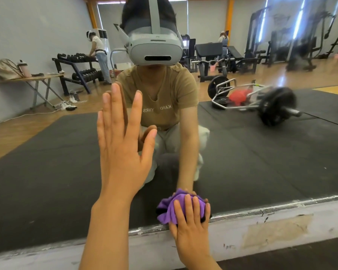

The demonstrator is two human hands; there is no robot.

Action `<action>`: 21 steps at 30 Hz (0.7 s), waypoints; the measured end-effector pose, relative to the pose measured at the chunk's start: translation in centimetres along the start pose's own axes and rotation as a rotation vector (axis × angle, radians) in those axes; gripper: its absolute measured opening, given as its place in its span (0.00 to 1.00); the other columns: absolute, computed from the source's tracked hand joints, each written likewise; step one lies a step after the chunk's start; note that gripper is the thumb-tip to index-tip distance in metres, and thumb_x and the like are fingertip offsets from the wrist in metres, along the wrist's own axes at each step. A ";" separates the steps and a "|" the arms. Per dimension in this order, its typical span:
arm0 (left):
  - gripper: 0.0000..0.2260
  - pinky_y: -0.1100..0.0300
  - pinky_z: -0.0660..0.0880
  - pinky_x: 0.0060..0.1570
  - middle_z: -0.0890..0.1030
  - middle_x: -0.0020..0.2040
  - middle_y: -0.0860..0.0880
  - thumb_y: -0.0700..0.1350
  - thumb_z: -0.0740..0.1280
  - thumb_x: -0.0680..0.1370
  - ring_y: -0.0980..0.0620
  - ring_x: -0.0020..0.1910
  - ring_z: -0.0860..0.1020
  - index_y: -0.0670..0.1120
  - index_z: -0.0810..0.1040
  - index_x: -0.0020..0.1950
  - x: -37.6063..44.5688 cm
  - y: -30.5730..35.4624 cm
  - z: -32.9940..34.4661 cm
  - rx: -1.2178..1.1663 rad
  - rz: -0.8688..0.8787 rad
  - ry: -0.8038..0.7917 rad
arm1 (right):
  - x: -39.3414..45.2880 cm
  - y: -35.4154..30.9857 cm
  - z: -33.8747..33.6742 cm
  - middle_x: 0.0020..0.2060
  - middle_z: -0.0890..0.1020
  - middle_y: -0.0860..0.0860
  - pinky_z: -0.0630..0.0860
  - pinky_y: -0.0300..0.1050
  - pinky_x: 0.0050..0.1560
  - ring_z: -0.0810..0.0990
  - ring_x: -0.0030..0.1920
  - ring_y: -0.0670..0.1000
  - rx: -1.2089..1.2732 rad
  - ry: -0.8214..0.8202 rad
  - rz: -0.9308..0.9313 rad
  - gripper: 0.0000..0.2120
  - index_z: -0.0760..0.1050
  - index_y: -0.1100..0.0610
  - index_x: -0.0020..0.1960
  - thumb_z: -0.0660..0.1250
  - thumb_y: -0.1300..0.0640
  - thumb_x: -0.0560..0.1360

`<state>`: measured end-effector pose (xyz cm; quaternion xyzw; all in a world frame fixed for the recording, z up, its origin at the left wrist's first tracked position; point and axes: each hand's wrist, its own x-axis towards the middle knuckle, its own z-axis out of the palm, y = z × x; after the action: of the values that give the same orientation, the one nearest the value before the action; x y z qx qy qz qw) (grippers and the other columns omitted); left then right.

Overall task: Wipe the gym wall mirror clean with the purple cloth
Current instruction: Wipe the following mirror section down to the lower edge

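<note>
While the left hand (121,152) lies flat on the mirror (261,152), fingers straight and lightly spread, the right hand (191,225) presses the bunched purple cloth (170,207) against the glass, fingers extended over it! That cloth sits right at the mirror's bottom edge, touching the chipped metal trim (281,206) (paint flaking off the grey wall base (242,230) just below). Wide glass lies open to the right of the cloth and to the left of the flat hand. Both forearms are cut off by the lower frame edge. Reflected behind the crouching person: black floor mats, a loaded barbell (269,106), a dumbbell rack (76,71), a folding table (33,77). The reflection's upper right is smeared and blurred, with machines there hard to make out.
</note>
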<state>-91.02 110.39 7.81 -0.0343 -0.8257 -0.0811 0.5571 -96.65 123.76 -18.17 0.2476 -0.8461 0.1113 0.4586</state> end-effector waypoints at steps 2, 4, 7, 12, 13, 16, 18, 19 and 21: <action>0.31 0.53 0.38 0.79 0.48 0.82 0.39 0.47 0.64 0.83 0.51 0.80 0.39 0.45 0.53 0.82 0.0 -0.1 -0.1 0.005 0.010 -0.001 | 0.6 -0.1 -0.4 0.83 0.43 0.54 0.40 0.62 0.79 0.43 0.82 0.56 0.025 -0.002 0.023 0.31 0.42 0.53 0.84 0.42 0.41 0.86; 0.31 0.54 0.37 0.79 0.48 0.82 0.40 0.47 0.64 0.83 0.52 0.81 0.38 0.45 0.54 0.82 -0.1 -0.3 -0.2 0.002 0.018 -0.005 | 2.8 -0.6 -1.6 0.83 0.43 0.54 0.42 0.63 0.78 0.43 0.82 0.55 0.100 0.048 0.048 0.29 0.43 0.52 0.83 0.43 0.42 0.86; 0.31 0.55 0.37 0.78 0.47 0.82 0.42 0.47 0.64 0.83 0.53 0.80 0.38 0.44 0.54 0.82 -0.1 -0.4 -0.1 0.004 0.032 -0.001 | 9.2 -2.0 -4.8 0.83 0.42 0.53 0.43 0.62 0.79 0.43 0.82 0.54 0.189 0.155 0.107 0.30 0.42 0.51 0.83 0.45 0.41 0.86; 0.31 0.53 0.36 0.78 0.46 0.82 0.41 0.50 0.63 0.83 0.52 0.80 0.36 0.46 0.54 0.83 -0.8 -1.3 -0.3 0.011 -0.021 0.005 | 15.8 -2.4 -8.9 0.83 0.41 0.50 0.40 0.61 0.80 0.41 0.82 0.54 0.235 0.212 0.191 0.32 0.38 0.49 0.83 0.44 0.37 0.86; 0.31 0.53 0.36 0.78 0.45 0.83 0.43 0.50 0.62 0.83 0.52 0.80 0.36 0.47 0.53 0.83 -1.0 -1.5 -0.5 0.012 -0.021 0.003 | 15.9 -2.3 -9.0 0.83 0.42 0.50 0.41 0.61 0.80 0.41 0.82 0.54 0.221 0.216 0.179 0.32 0.38 0.49 0.83 0.44 0.37 0.85; 0.30 0.53 0.35 0.78 0.45 0.82 0.44 0.48 0.62 0.83 0.52 0.80 0.36 0.47 0.53 0.83 -1.1 -1.9 -0.7 0.023 -0.007 -0.015 | 15.6 -2.6 -8.4 0.82 0.38 0.50 0.38 0.60 0.80 0.40 0.82 0.54 0.210 0.228 0.181 0.33 0.37 0.49 0.83 0.45 0.37 0.85; 0.30 0.53 0.35 0.78 0.47 0.83 0.41 0.48 0.62 0.83 0.52 0.80 0.36 0.46 0.53 0.83 -1.1 -1.8 -0.9 0.020 -0.010 -0.019 | 14.3 -3.1 -7.5 0.82 0.38 0.50 0.38 0.60 0.80 0.40 0.82 0.54 0.227 0.226 0.194 0.32 0.37 0.50 0.83 0.45 0.38 0.86; 0.30 0.53 0.35 0.78 0.47 0.83 0.41 0.48 0.62 0.83 0.52 0.80 0.36 0.46 0.54 0.82 -1.1 -1.8 -0.9 0.016 -0.014 -0.017 | 13.3 -3.3 -6.9 0.82 0.39 0.51 0.39 0.61 0.80 0.40 0.82 0.54 0.225 0.222 0.173 0.32 0.38 0.51 0.83 0.45 0.39 0.86; 0.30 0.54 0.36 0.78 0.46 0.83 0.44 0.48 0.62 0.83 0.52 0.80 0.36 0.46 0.55 0.82 -1.2 -1.8 -0.9 0.014 -0.017 -0.013 | 11.3 -3.4 -5.6 0.82 0.41 0.52 0.40 0.62 0.79 0.42 0.82 0.54 0.198 0.209 0.101 0.31 0.39 0.52 0.83 0.45 0.41 0.86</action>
<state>-90.01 108.54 6.87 -0.0240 -0.8301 -0.0798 0.5514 -96.01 119.60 -5.84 0.2358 -0.7899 0.2425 0.5115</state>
